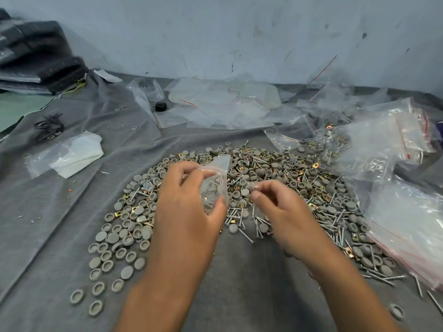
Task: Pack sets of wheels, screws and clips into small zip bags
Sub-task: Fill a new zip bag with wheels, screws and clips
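- Head view: the left hand (pixel 189 200) grips a small zip bag (pixel 213 185) by its side, fingers and thumb curled round it, holding it above the heap with its mouth turned up and toward the right.
- The bag already carries some parts: grey wheels and a few screws show through the plastic (how many of each is hard to count through the creases).
- The right hand (pixel 275 207) pinches a small piece (pixel 253 187) between thumb and fingertips, just beside the bag's open edge; it looks like a wheel or clip, but it is too blurred to say which.
- Below both hands the grey cloth-covered surface (pixel 239 279) bears the stock: loose wheels (pixel 112 238) spread to the left, screws (pixel 242 221) in the middle and right, brass-coloured clips (pixel 316 165) scattered among them.
- Empty bags (pixel 223 104) lie near the far wall, and filled or stacked bags (pixel 407 224) lie along the right edge.
- Judged risks: the bag's mouth is held by one side only, so it could sag closed and the pinched piece would bounce off the rim back into the heap.
- The screws inside point upward; squeezing the bag harder could push a tip through the thin plastic.
- With parts mixed in one pile, a set could go short or double without being noticed.
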### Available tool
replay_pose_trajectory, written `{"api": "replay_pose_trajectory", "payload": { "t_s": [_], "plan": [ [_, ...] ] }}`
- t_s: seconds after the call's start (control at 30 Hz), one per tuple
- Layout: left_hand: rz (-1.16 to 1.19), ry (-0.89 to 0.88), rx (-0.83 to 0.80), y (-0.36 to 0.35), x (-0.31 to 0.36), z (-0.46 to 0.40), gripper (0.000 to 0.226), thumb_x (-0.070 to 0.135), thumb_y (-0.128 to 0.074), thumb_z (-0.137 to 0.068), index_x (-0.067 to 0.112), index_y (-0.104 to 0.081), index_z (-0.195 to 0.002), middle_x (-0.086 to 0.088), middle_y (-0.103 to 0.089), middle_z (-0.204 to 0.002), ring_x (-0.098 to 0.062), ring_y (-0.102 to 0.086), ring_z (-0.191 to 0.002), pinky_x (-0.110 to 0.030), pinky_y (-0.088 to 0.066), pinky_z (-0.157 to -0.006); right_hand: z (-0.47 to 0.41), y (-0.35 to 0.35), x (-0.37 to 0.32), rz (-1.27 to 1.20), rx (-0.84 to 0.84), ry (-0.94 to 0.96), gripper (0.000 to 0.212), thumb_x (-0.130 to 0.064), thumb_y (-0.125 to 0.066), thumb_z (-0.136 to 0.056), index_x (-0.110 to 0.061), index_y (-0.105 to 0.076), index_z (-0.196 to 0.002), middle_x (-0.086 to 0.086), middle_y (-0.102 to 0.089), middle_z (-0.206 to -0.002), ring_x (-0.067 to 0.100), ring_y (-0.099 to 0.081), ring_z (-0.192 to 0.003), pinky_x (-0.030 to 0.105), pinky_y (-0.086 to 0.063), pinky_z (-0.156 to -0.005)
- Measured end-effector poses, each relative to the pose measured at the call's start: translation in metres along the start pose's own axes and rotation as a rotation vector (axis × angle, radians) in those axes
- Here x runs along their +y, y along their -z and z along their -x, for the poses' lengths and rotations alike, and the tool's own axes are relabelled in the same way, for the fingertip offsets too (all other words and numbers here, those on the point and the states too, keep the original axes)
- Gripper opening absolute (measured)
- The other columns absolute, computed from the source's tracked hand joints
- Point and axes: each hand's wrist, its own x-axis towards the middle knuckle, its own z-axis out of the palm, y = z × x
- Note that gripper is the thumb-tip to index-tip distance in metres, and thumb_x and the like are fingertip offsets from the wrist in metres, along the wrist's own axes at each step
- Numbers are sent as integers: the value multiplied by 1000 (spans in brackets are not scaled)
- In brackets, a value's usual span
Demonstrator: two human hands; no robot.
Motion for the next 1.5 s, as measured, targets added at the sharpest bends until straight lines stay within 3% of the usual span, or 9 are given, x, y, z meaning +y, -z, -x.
{"api": "replay_pose_trajectory", "payload": {
  "t_s": [0.17, 0.3, 0.4, 0.7, 0.97, 1.1, 1.2, 1.3, 1.5],
  "plan": [
    [-11, -30, -74, -9, 7, 3, 42, 20, -83, -76, 15, -67, -114, 7, -47, -115, -7, -46, -90, -18, -38, -83, 20, 12, -34, -531, -18, 272, 7, -29, -68, -95, -24, -64, -99, 0, -77, -102, 3, -68, -87, 14, -51, -72],
    [91, -75, -154, -12, 15, 6, 33, 30, -79, -78, 24, -66, -108, 12, -46, -112, 0, -48, -89, -12, -41, -75, 29, -3, -39, -315, 25, 401, 15, -23, -71, -95, -32, -66, -106, -4, -75, -100, 16, -72, -94, 29, -57, -75],
    [177, -85, -164, -10, 19, 6, 30, 35, -78, -79, 33, -67, -107, 15, -48, -109, 6, -51, -91, -6, -39, -72, 32, -3, -40, -211, 110, 486, 29, -23, -71, -95, -37, -65, -119, -14, -74, -104, 11, -71, -97, 21, -53, -76],
    [172, -108, -192, -6, 18, 5, 41, 24, -75, -74, 42, -65, -110, 19, -49, -104, -5, -55, -78, -8, -39, -68, 34, 4, -31, 341, 242, 665, 19, -15, -77, -87, -20, -75, -106, -19, -68, -101, -5, -63, -94, 8, -46, -86],
    [193, -16, -115, -3, 13, 2, 39, 31, -78, -77, 34, -69, -116, 16, -52, -107, 2, -53, -81, -2, -35, -79, 26, 18, -27, -17, 281, 454, 17, -19, -79, -88, -32, -71, -95, -16, -74, -89, 6, -71, -85, 11, -51, -70],
    [209, 51, 24, 2, 11, -2, 37, 27, -77, -80, 30, -70, -116, 13, -54, -107, -1, -55, -76, -2, -37, -74, 11, 19, 2, 330, 102, 82, 19, -22, -77, -89, -36, -65, -93, -20, -69, -88, -5, -64, -79, 6, -43, -66],
    [236, 68, 59, 4, 11, -2, 33, 25, -75, -82, 31, -69, -115, 14, -53, -107, -8, -57, -70, -4, -39, -68, 12, 6, 15, 562, -99, -105, 16, -39, -75, -90, -35, -64, -102, -16, -65, -97, -2, -58, -83, 19, -47, -74],
    [219, 58, 42, 3, 12, -2, 33, 25, -75, -81, 32, -67, -112, 14, -52, -107, -8, -57, -76, -1, -37, -71, 15, -4, 14, 705, -82, -101, 21, -42, -71, -90, -31, -64, -107, -11, -62, -102, 13, -60, -96, 36, -54, -85],
    [194, 51, 12, 2, 9, 0, 38, 24, -76, -80, 29, -68, -116, 12, -51, -107, -4, -55, -77, 0, -35, -73, 21, -11, 8, 945, -28, -39, 18, -29, -58, -92, -25, -67, -107, -3, -65, -104, 22, -58, -103, 31, -49, -76]
  ]
}}
